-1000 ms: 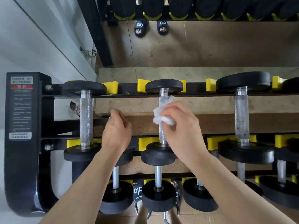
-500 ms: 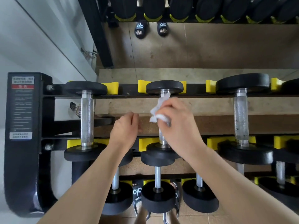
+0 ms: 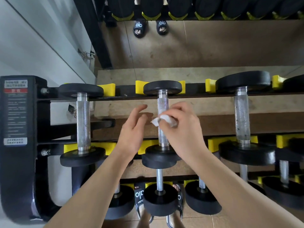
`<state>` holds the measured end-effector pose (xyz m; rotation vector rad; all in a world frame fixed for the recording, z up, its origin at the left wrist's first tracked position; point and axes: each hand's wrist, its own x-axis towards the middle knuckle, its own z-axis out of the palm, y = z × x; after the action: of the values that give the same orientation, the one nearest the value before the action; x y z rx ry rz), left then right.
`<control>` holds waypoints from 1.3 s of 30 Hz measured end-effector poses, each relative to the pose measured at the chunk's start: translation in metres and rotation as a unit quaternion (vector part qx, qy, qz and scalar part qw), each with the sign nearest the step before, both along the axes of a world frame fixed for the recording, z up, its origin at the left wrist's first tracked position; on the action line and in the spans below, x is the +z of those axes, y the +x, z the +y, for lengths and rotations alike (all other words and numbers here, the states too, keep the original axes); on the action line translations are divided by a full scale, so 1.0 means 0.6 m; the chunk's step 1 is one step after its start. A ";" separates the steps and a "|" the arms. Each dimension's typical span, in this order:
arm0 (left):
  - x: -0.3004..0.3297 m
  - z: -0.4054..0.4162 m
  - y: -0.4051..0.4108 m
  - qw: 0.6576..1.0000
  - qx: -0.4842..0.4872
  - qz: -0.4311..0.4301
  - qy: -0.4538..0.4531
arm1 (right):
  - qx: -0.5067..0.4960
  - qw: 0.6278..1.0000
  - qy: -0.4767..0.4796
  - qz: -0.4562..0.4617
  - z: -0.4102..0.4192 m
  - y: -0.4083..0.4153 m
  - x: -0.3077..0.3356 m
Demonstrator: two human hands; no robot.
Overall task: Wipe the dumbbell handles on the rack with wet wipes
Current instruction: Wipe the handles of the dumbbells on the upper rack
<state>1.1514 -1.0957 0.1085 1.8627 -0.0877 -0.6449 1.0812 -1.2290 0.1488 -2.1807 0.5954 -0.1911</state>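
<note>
Dumbbell handles on the rack (image 3: 19, 145) were seen from above, each lying with its long axis running away from the person, front plate near, back plate far. The middle handle (image 3: 162, 102) was the one being worked: a crumpled wet wipe (image 3: 166, 120) was pinched against it about halfway along by the right hand (image 3: 182, 129), whose fingers were curled round the wipe and over the bar. Bare knurled metal was left showing beyond the fingers toward the far plate and below them toward the near plate, so any further stroke was judged to run along that axis, up or down the bar.

The left hand (image 3: 131, 134) was held just beside the same handle on its left, fingers loosely spread and holding nothing, not touching the bar as far as could be told. The right hand was plainly the nearer one to the work.

The left handle (image 3: 83, 120) looked bright; the right handle (image 3: 241, 116) was speckled with dark marks and was judged not yet wiped, lying well to the right of the wipe.

On the slippers (image 3: 139, 195) below, white lettering reading "olo" or "alo" could be made out, and again on the mirrored pair at the top. A warning label (image 3: 16, 111) with a red band was fixed to the rack's end post, its small print too fine to be read.
</note>
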 end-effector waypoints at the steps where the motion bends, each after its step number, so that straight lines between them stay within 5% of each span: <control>1: 0.003 -0.001 -0.003 1.000 -0.002 0.010 -0.017 | 0.004 1.000 -0.004 0.005 0.000 -0.015 -0.005; 7: -0.011 -0.003 -0.019 0.999 -0.040 -0.018 0.033 | 0.087 0.989 0.096 0.074 -0.013 -0.076 -0.002; 16: -0.029 -0.002 -0.060 0.981 -0.044 -0.136 0.130 | 0.199 0.968 0.097 0.117 -0.042 -0.087 0.003; 22: -0.035 -0.005 -0.058 0.978 -0.019 -0.148 0.146 | 0.186 0.969 0.026 0.161 -0.074 -0.085 -0.016; 25: -0.035 -0.006 -0.057 0.976 -0.016 -0.152 0.157 | 0.105 0.986 0.098 0.081 -0.062 -0.077 0.009; 27: -0.034 -0.006 -0.059 0.971 -0.020 -0.166 0.171 | 0.148 0.982 0.100 0.055 -0.039 -0.068 0.027; 30: -0.032 -0.007 -0.059 0.975 -0.004 -0.166 0.149 | 0.225 0.970 0.051 0.083 -0.015 -0.067 0.020; 39: -0.029 -0.010 -0.063 0.979 0.020 -0.152 0.133 | 0.160 0.972 -0.013 0.170 -0.082 -0.089 -0.010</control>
<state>1.1135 -1.1015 0.0912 2.2059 -0.1699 -0.3519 1.0281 -1.2783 0.1427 -2.3158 0.4175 0.3553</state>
